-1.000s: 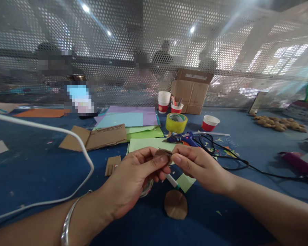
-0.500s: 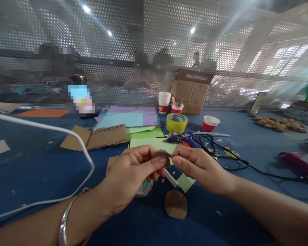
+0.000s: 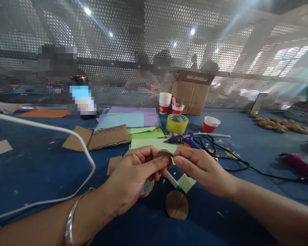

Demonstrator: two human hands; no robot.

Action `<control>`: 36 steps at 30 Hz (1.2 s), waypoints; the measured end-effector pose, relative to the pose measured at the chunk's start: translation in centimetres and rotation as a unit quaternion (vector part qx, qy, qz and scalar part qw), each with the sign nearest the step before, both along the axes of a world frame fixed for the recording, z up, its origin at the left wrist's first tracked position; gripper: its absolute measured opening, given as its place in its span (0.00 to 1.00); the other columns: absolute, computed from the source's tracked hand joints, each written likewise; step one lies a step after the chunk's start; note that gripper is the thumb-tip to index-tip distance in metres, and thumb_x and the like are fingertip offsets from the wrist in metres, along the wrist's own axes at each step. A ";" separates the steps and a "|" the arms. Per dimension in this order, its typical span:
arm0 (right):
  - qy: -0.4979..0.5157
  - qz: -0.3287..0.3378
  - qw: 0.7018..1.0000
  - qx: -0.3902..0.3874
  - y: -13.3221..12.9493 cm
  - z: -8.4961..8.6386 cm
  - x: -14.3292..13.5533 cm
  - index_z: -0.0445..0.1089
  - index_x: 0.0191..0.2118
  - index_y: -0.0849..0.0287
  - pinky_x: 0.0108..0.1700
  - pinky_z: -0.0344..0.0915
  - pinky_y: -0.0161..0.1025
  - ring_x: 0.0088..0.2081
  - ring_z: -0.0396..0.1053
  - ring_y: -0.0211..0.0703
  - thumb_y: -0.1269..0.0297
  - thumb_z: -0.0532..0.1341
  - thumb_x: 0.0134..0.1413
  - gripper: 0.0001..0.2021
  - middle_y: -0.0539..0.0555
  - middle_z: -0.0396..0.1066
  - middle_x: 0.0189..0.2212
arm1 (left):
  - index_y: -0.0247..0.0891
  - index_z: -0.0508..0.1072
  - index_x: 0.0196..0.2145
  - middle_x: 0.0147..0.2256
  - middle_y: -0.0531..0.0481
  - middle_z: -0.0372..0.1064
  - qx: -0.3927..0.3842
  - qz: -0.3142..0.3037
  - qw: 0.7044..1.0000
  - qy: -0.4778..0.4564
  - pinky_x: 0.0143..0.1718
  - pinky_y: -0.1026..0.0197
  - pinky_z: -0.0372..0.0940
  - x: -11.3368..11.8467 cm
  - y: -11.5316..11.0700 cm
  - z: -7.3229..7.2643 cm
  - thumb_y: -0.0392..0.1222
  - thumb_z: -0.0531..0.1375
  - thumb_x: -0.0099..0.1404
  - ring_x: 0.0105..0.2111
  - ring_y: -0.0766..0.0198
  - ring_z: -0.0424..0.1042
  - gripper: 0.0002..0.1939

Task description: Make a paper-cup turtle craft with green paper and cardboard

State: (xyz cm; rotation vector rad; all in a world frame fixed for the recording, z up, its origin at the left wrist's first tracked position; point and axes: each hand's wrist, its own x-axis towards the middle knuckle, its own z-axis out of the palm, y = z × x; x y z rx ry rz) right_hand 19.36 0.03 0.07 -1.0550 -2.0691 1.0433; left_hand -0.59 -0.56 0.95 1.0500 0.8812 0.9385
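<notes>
Between thumb and fingers, my left hand (image 3: pixel 141 167) grips a small piece of brown cardboard (image 3: pixel 165 153) with a rounded edge. My right hand (image 3: pixel 199 167) pinches that piece at its right edge, its fingertips closed. Below the hands, a round cardboard disc (image 3: pixel 177 205) lies flat on the blue table. A white marker with a teal end (image 3: pixel 173 180) and a light green paper scrap (image 3: pixel 186 183) are just under my fingers. Partly hidden behind my left hand is a round item (image 3: pixel 147 188), perhaps a tape roll. A blue glue gun (image 3: pixel 182 138) lies beyond my right hand.
Yellow tape (image 3: pixel 177 124), stacked paper cups (image 3: pixel 164 103), a red-and-white cup (image 3: pixel 210 124) and a cardboard box (image 3: pixel 191 92) stand at the back. Coloured paper (image 3: pixel 123 119) and folded cardboard (image 3: pixel 107 137) lie left of centre. A white cable (image 3: pixel 88 153) arches at left; a black cord (image 3: pixel 246 164) runs right.
Both hands keep hold of the cardboard piece in almost the same pose. The whole view has shifted very slightly; nothing on the table has visibly moved.
</notes>
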 end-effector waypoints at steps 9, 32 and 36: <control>0.016 -0.004 1.000 -0.014 0.1 -0.1 -0.2 0.64 0.31 0.59 0.26 0.50 0.33 0.25 0.50 0.32 0.45 0.54 0.67 0.22 0.44 0.52 0.23 | 0.34 0.74 0.23 0.20 0.52 0.70 -0.007 0.016 1.000 0.001 0.23 0.68 0.53 0.0 -0.2 0.1 0.39 0.69 0.58 0.20 0.72 0.61 0.10; 0.056 0.035 0.996 -0.053 -0.2 0.0 -0.1 0.66 0.34 0.60 0.24 0.50 0.31 0.24 0.51 0.31 0.46 0.56 0.67 0.20 0.45 0.56 0.23 | 0.33 0.73 0.24 0.21 0.52 0.71 -0.042 -0.040 0.998 0.001 0.21 0.68 0.48 0.1 -0.2 -0.3 0.41 0.69 0.59 0.20 0.74 0.60 0.12; 0.061 0.036 0.996 -0.053 -0.3 0.0 -0.1 0.65 0.33 0.60 0.23 0.49 0.31 0.23 0.49 0.31 0.47 0.56 0.67 0.20 0.44 0.54 0.22 | 0.34 0.73 0.25 0.22 0.52 0.71 -0.046 -0.050 0.998 0.008 0.20 0.67 0.45 0.0 -0.4 -0.2 0.44 0.69 0.60 0.20 0.74 0.59 0.13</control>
